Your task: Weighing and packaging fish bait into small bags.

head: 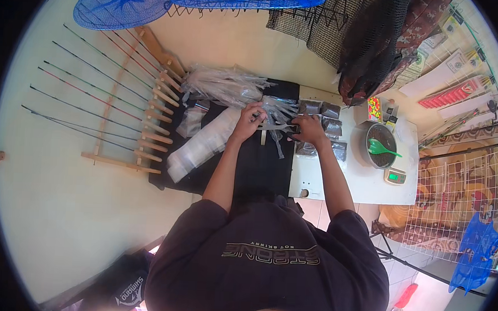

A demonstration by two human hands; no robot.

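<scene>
Over the black cloth (252, 168), my left hand (249, 122) pinches one end of a narrow clear plastic strip (276, 127). A small dark spot shows between its fingers, too small to tell. My right hand (309, 129) is at the strip's other end, its fingers closed around a dark-handled tool (295, 135), apparently scissors. Beside and beneath that hand, several small clear bags of dark granules (332, 127) lie in rows on the white tabletop (357, 186). A bundle of clear plastic bags (227, 84) lies beyond my left hand, and a stack of flat clear bags (203, 149) is left of it.
A metal bowl (369, 159) of dark granules holds a green scoop (378, 147). A digital scale (395, 176) stands near it, and a box of bright pieces (374, 109) behind. A wooden rack with thin rods (155, 121) borders the left; nets (364, 56) hang overhead.
</scene>
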